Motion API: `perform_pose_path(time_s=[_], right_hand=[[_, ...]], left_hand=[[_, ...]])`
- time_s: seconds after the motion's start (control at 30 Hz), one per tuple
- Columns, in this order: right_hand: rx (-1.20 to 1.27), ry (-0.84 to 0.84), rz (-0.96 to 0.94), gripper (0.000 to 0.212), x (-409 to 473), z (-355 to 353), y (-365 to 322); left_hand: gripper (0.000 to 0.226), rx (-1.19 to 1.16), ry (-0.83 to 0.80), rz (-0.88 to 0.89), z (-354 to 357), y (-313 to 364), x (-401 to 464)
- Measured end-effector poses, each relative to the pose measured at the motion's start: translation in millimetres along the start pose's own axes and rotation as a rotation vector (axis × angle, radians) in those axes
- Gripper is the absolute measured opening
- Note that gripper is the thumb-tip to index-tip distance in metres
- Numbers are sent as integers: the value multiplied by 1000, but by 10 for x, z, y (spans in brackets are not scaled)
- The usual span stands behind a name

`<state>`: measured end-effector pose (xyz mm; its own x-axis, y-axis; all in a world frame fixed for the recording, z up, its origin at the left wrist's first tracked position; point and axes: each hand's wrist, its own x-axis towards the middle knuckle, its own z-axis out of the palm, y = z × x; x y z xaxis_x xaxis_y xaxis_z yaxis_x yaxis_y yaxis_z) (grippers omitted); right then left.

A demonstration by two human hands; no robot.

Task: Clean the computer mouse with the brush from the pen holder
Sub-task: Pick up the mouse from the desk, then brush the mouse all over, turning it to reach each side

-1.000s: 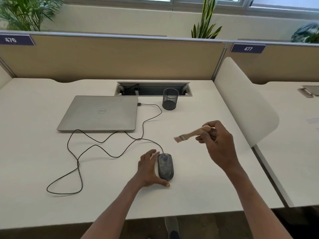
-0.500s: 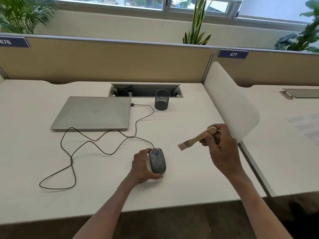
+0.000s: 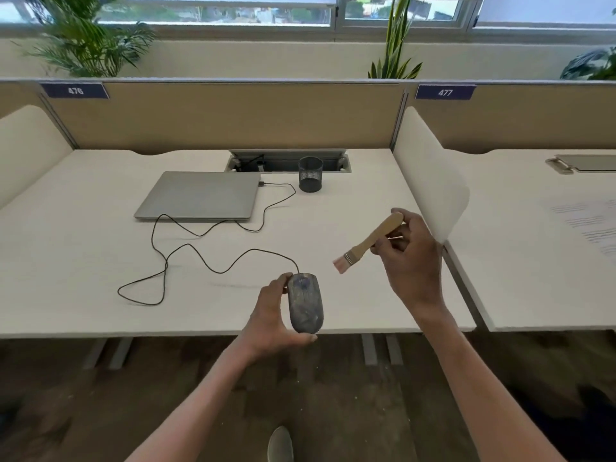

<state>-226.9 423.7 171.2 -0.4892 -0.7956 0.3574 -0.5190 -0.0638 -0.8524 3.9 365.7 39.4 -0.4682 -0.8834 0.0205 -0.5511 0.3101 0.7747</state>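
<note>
Since the picture before, my left hand [image 3: 271,316] had pulled the mouse [image 3: 305,303] closer to me, right to the front edge of the desk [image 3: 83,261], low in the middle of the frame. My fingers curled round the left side of the mouse and my thumb sat under its near end. I could not tell if the mouse was touching the desk or was lifted a bit. It looked gray and dusty.

My right hand [image 3: 411,261] was up in the air, right of the middle, with its back toward me. It was closed round the wooden handle of the brush [image 3: 370,243]. That handle pointed up and to the right. Its pink bristles pointed down and to the left, near the mouse but not touching it.

A black cord [image 3: 213,266] ran from the mouse in loose loops over the desk to the closed gray laptop [image 3: 200,195] in the upper left part. The dark mesh pen holder [image 3: 310,175] stood just right of the laptop, by the open cable slot [image 3: 288,160], well away from both hands. Nothing lay between the brush and the mouse. A white divider [image 3: 430,175] stood right behind my right hand. My shoe [image 3: 280,445] showed at the bottom.
</note>
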Motion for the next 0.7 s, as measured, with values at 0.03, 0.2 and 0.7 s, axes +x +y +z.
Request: perform_pose_path(time_s=[0.03,0.2,0.7], right_hand=[[6,-4,-7,35,-66,-56,-23],[1,-35,-27,26,-331,-227,-140],[-118,-110,-72,50,-1033,502,-755]], left_hand=[[121,11,-6,2,17,60,-107],[122,25,-14,34,64,250,-533],[118,-2,-34,156,-397,23,-1323]])
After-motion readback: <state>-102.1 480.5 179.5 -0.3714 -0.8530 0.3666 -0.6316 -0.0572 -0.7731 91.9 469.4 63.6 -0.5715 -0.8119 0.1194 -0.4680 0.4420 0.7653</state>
